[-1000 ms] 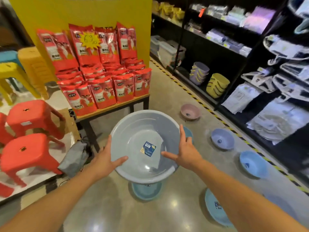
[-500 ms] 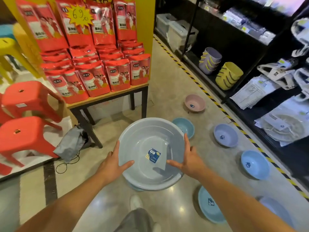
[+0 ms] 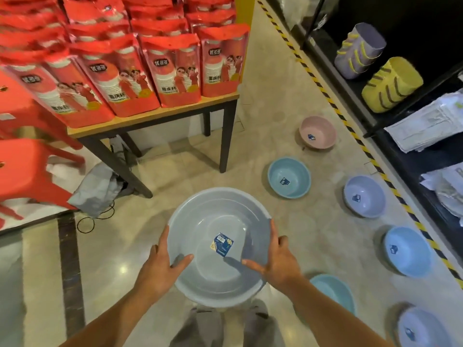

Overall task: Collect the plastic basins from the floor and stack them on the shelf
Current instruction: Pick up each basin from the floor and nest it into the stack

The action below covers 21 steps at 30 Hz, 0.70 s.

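Note:
I hold a large grey basin (image 3: 213,221) with a blue label inside, above the floor in front of me. My left hand (image 3: 160,266) grips its left rim and my right hand (image 3: 278,261) grips its right rim, thumbs inside. Several smaller basins lie on the floor to the right: a pink basin (image 3: 317,132), a teal basin (image 3: 289,177), a lilac basin (image 3: 364,196), a blue basin (image 3: 407,251), another teal basin (image 3: 335,291) partly behind my right arm, and a pale blue basin (image 3: 421,326) at the lower right. The black shelf (image 3: 350,91) runs along the right.
A wooden table (image 3: 155,116) stacked with red packages stands at the upper left. Red plastic stools (image 3: 22,166) and a grey bag (image 3: 96,189) with a cable sit left of it. Stacked lilac and yellow containers (image 3: 390,86) rest on the shelf. Yellow-black tape (image 3: 325,93) marks the floor.
My view has tilted further down and the table has drawn nearer. The grey basin stays in both hands and now sits lower in the view, over my legs.

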### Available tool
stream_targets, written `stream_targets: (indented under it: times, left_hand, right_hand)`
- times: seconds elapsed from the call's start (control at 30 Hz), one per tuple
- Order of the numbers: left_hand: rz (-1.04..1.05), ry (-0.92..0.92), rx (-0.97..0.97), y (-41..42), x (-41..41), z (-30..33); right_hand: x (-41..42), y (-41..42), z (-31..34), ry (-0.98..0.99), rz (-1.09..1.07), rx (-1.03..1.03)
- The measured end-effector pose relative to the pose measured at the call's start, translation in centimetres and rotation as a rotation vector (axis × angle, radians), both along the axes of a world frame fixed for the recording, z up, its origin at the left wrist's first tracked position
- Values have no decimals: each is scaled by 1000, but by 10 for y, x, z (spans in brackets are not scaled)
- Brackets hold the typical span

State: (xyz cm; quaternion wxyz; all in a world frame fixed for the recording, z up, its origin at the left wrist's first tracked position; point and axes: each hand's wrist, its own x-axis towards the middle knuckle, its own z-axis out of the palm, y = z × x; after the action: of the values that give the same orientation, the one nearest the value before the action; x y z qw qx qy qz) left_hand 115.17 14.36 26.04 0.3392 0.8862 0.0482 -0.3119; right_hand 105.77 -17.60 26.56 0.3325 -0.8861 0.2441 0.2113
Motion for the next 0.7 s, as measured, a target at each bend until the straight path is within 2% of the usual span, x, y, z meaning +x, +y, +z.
stream_targets:
  times: [0.13,0.27,0.37,0.5,0.7]
  left_hand:
    - [105,58,28,-7,3,-89]
    - [204,122,-108,-12,4,-212]
    - [215,60,-2,-10,0,-315]
    - [176,102,140,-8,-13,-432]
    - [151,132,234,5,-35,-562]
  right_hand:
    - [18,-7,-97,66,43,-24]
    - [35,-13,-218,77,60,-64]
    - [47,-17,-317,70,134,-82]
    - [51,-18,-432,66,198,-75]
    - [42,-3,-558,95,334,-214]
